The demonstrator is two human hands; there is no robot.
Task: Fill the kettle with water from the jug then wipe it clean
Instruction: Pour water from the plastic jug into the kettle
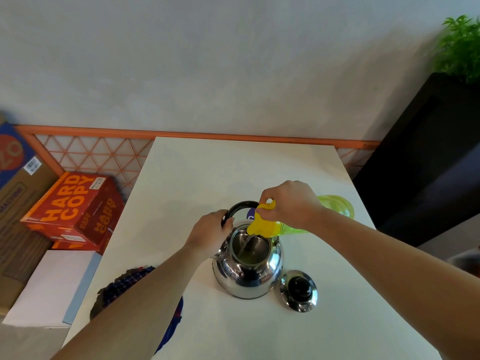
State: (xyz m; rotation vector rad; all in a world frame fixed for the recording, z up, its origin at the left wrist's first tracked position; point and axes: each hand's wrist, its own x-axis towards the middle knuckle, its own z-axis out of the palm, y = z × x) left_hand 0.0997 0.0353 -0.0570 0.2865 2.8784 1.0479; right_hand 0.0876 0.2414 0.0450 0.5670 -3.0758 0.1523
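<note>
A shiny steel kettle (246,274) stands uncovered in the middle of the white table (207,172). My left hand (210,232) grips its black handle (240,207), folded back behind the opening. My right hand (291,203) holds a green see-through jug (335,206) with a yellow lid, tipped sideways over the kettle. A thin stream of water runs from the yellow spout (257,226) into the opening. The kettle's lid (299,291), steel with a black knob, lies on the table just right of the kettle. A dark checked cloth (124,281) lies near the left edge, partly hidden by my left forearm.
On the floor to the left are a red "HARD COPY" carton (75,209), brown cardboard boxes and a white box (52,284). An orange lattice rail (98,152) runs behind the table. A black cabinet (428,162) with a green plant (459,45) stands at the right.
</note>
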